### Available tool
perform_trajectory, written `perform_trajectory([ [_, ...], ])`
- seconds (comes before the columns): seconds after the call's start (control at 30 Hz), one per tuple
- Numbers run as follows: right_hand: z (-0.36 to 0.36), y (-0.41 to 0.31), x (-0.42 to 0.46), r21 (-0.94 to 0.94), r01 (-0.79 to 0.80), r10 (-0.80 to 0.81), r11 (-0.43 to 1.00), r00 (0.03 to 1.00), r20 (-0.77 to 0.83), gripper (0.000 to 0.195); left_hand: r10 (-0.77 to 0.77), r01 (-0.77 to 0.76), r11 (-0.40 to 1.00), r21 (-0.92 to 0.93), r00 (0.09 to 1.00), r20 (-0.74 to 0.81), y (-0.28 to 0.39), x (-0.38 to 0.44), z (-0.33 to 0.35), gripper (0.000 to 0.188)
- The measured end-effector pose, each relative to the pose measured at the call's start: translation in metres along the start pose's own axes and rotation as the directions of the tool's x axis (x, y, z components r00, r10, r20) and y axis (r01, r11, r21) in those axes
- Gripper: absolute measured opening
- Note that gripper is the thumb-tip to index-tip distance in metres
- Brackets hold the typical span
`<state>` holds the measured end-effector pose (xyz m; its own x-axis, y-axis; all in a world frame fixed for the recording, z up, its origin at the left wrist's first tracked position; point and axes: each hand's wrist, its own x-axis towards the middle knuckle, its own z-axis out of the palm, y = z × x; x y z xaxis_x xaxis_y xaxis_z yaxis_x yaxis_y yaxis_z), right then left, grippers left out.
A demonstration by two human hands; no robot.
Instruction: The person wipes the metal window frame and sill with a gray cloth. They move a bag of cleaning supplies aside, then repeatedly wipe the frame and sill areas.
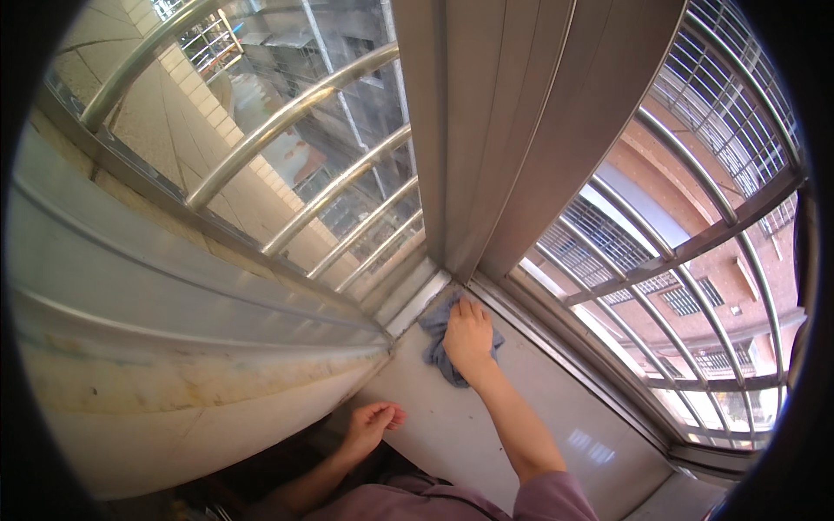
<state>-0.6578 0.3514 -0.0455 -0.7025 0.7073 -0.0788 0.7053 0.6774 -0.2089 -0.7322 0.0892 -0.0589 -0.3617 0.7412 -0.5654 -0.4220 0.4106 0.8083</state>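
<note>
My right hand presses a crumpled grey-blue cloth onto the pale, smooth window sill. The cloth lies near the inner corner, where the two window sides meet, and sticks out around my fingers. Lower and to the left, my left hand hovers by the sill's near edge. Its fingers are curled in with the thumb against them, and nothing shows in it. A few small dark specks lie on the sill below the cloth.
A metal corner post rises behind the cloth. Along the right runs the window's lower track, with metal security bars outside. More bars stand beyond the left pane. A stained, curved pale surface bounds the left side.
</note>
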Motion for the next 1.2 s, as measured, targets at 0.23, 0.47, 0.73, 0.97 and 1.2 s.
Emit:
perform_trajectory([
  [0.23, 0.011, -0.01, 0.031, 0.065, 0.108, -0.083, 0.992, 0.945, -0.315, 0.037, -0.057, 0.056, 0.997, 0.061, 0.998, 0.015, -0.008, 0.003, -0.002, 0.024],
  [0.47, 0.03, -0.008, 0.055, -0.053, 0.086, -0.092, 0.995, 0.987, -0.128, 0.039, -0.059, 0.057, 0.998, 0.039, 0.997, 0.043, -0.014, 0.024, 0.01, 0.024],
  [0.73, 0.04, -0.014, 0.012, 0.06, 0.373, -0.368, 0.926, 0.926, -0.084, 0.039, -0.075, 0.071, 0.995, 0.072, 0.995, 0.06, -0.023, 0.033, 0.038, 0.024],
  [0.97, 0.027, 0.026, 0.064, 0.211, 0.147, -0.069, 0.966, 0.938, -0.338, 0.032, -0.112, 0.103, 0.99, 0.101, 0.99, 0.088, -0.024, 0.055, 0.045, 0.024],
  [1.2, 0.05, 0.012, 0.083, 0.078, 0.198, -0.186, 0.977, 0.972, -0.14, 0.03, -0.045, 0.043, 0.998, 0.039, 0.998, 0.05, -0.029, 0.09, 0.012, 0.024],
])
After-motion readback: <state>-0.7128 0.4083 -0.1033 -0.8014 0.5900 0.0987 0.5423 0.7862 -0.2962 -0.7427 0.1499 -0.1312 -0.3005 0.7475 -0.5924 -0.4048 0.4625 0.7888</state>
